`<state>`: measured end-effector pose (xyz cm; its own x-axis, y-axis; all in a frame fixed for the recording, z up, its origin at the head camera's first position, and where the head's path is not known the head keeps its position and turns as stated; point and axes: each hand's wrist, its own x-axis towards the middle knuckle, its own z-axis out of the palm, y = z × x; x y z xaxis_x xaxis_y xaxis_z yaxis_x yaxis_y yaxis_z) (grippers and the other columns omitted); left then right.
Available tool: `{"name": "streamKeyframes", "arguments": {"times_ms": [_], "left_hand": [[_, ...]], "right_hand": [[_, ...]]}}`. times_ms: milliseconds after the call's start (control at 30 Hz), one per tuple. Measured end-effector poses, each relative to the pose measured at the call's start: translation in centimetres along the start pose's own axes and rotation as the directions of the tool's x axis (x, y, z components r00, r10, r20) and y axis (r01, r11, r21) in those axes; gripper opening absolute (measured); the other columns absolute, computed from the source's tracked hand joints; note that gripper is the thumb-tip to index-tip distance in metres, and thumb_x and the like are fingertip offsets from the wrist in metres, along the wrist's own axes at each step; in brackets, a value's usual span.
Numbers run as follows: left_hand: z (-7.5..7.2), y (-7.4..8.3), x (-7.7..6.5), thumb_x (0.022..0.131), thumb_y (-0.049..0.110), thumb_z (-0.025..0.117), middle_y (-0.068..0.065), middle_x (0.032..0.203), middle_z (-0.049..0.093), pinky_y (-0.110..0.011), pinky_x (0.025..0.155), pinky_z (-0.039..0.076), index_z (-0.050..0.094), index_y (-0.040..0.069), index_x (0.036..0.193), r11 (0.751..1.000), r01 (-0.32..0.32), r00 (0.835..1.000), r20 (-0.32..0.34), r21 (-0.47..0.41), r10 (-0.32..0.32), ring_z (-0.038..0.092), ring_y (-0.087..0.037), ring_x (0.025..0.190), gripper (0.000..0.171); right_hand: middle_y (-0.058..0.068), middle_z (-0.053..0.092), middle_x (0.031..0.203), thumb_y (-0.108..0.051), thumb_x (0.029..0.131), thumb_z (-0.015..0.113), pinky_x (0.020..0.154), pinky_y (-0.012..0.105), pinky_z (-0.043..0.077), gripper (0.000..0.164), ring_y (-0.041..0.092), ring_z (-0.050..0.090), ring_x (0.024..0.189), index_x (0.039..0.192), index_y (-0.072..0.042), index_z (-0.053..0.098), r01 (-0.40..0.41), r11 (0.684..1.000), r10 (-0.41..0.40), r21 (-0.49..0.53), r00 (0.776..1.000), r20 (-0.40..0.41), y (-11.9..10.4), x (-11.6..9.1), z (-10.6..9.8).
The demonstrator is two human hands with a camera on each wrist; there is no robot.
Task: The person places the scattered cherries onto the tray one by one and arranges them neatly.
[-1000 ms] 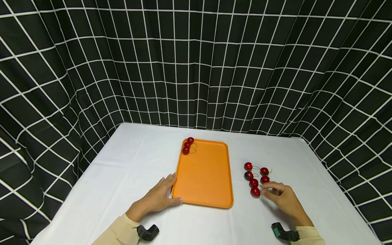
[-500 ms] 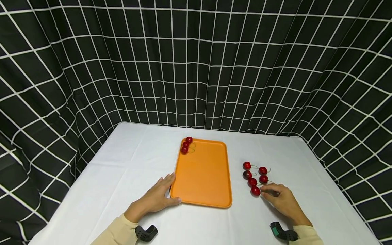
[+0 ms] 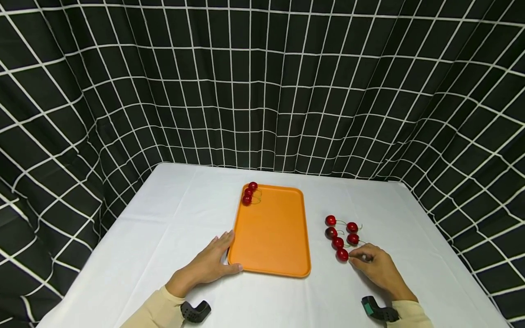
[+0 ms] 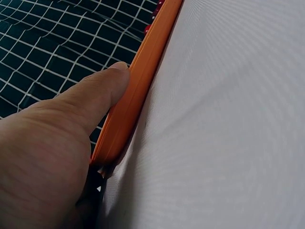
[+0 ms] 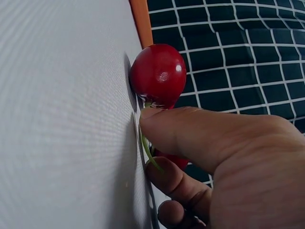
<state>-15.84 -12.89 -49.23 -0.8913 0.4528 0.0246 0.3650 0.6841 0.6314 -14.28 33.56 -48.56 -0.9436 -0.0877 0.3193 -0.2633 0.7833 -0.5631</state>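
My left hand (image 3: 211, 262) lies at the near left corner of an orange tray (image 3: 272, 232). Its fingertips touch the left rim and its thumb rests on the front rim; the left wrist view shows that thumb (image 4: 107, 83) against the tray edge. On the right, my right hand (image 3: 379, 269) holds the nearest cherry (image 3: 342, 255) by its stem. Seen from the right wrist, the green stem (image 5: 147, 145) runs between thumb and index finger, and the red fruit (image 5: 159, 71) sits just beyond the thumb tip, low on the cloth.
Three cherries (image 3: 248, 192) line the tray's far left corner, stems pointing inward. Several more cherries (image 3: 331, 233) lie in two rough columns on the white cloth (image 3: 184, 205), right of the tray. Black gridded curtains (image 3: 262, 91) surround the table's back and sides.
My right fingers have come closer to the nearest cherry's stem, and that cherry has shifted slightly right from its neighbour. My left hand and the tray stay in place.
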Motion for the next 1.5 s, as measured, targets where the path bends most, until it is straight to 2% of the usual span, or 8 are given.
{"name": "streamKeyframes", "arguments": {"times_ms": [267, 600, 833, 1033, 1167, 1267, 1400, 1500], "left_hand": [[0.0, 0.0, 0.1, 0.080, 0.061, 0.068, -0.008, 0.157, 0.022, -0.040, 0.117, 0.007, 0.026, 0.001, 0.151, 1.000, -0.001, 1.000, -0.005, -0.005, 0.001, 0.015, -0.023, 0.144, 0.103], [0.0, -0.2, 0.0, 0.080, 0.061, 0.068, -0.009, 0.157, 0.022, -0.040, 0.117, 0.007, 0.026, 0.000, 0.151, 1.000, -0.004, 1.000, -0.004, -0.009, 0.004, 0.015, -0.023, 0.144, 0.103], [-0.1, -0.1, 0.0, 0.081, 0.061, 0.068, -0.011, 0.157, 0.022, -0.040, 0.117, 0.007, 0.026, -0.001, 0.151, 1.000, -0.021, 1.000, 0.003, -0.002, 0.021, 0.016, -0.024, 0.143, 0.102], [-0.2, 0.0, 0.0, 0.080, 0.061, 0.068, -0.010, 0.157, 0.021, -0.040, 0.117, 0.007, 0.025, 0.000, 0.151, 1.000, -0.009, 1.000, 0.003, -0.013, 0.009, 0.015, -0.023, 0.144, 0.103], [-0.2, 0.0, 0.0, 0.079, 0.062, 0.068, -0.008, 0.157, 0.021, -0.040, 0.117, 0.007, 0.025, 0.002, 0.152, 1.000, 0.003, 1.000, 0.004, -0.012, -0.003, 0.014, -0.022, 0.144, 0.104], [-0.2, -0.1, 0.1, 0.079, 0.064, 0.068, -0.008, 0.157, 0.021, -0.041, 0.117, 0.008, 0.026, 0.002, 0.152, 1.000, 0.003, 1.000, -0.003, -0.014, -0.003, 0.015, -0.023, 0.144, 0.104], [-0.2, -0.2, 0.1, 0.078, 0.064, 0.067, -0.008, 0.157, 0.021, -0.041, 0.117, 0.008, 0.026, 0.002, 0.152, 1.000, -0.009, 1.000, -0.007, -0.011, 0.009, 0.015, -0.023, 0.143, 0.105], [-0.2, -0.3, 0.0, 0.079, 0.064, 0.067, -0.009, 0.157, 0.021, -0.041, 0.117, 0.007, 0.025, 0.001, 0.152, 1.000, -0.011, 1.000, -0.006, -0.010, 0.011, 0.015, -0.023, 0.144, 0.105]], "right_hand": [[-0.008, 0.055, 0.074, -0.005, 0.079, 0.079, 0.056, 0.027, 0.036, 0.014, 0.011, 0.045, 0.068, 0.078, -0.017, 0.073, -0.059, 0.998, 0.060, -0.027, 0.997, 0.040, -0.5, 0.2, 0.0], [-0.007, 0.056, 0.079, -0.006, 0.078, 0.079, 0.060, 0.028, 0.037, 0.014, 0.014, 0.045, 0.073, 0.079, -0.017, 0.072, -0.080, 0.997, 0.082, -0.021, 0.992, 0.093, -0.7, 0.2, 0.0], [-0.004, 0.053, 0.080, -0.002, 0.084, 0.073, 0.063, 0.032, 0.037, 0.014, 0.018, 0.044, 0.077, 0.079, -0.013, 0.065, -0.049, 0.998, 0.054, -0.044, 0.990, 0.128, -0.9, 0.3, 0.1], [-0.001, 0.051, 0.081, -0.001, 0.089, 0.066, 0.067, 0.036, 0.040, 0.013, 0.020, 0.045, 0.079, 0.083, -0.011, 0.060, -0.064, 0.997, 0.071, -0.051, 0.987, 0.144, -1.3, 0.1, -0.1], [-0.001, 0.052, 0.079, -0.004, 0.092, 0.065, 0.067, 0.035, 0.041, 0.012, 0.018, 0.046, 0.077, 0.083, -0.011, 0.058, -0.071, 0.996, 0.077, -0.050, 0.990, 0.118, -1.3, 0.1, -0.2], [-0.002, 0.053, 0.076, -0.005, 0.092, 0.064, 0.059, 0.029, 0.041, 0.011, 0.013, 0.046, 0.070, 0.084, -0.010, 0.059, -0.062, 0.998, 0.061, 0.008, 0.995, 0.075, -1.6, 0.3, -0.4], [-0.003, 0.055, 0.072, 0.000, 0.091, 0.064, 0.051, 0.023, 0.039, 0.009, 0.009, 0.045, 0.062, 0.084, -0.006, 0.062, 0.000, 0.995, 0.000, 0.100, 1.000, -0.003, -2.1, 0.8, -1.1], [-0.003, 0.057, 0.072, 0.002, 0.090, 0.064, 0.053, 0.022, 0.038, 0.009, 0.008, 0.046, 0.063, 0.084, -0.004, 0.063, 0.052, 0.992, -0.047, 0.112, 0.998, -0.052, -2.7, 1.6, -2.0]]}}
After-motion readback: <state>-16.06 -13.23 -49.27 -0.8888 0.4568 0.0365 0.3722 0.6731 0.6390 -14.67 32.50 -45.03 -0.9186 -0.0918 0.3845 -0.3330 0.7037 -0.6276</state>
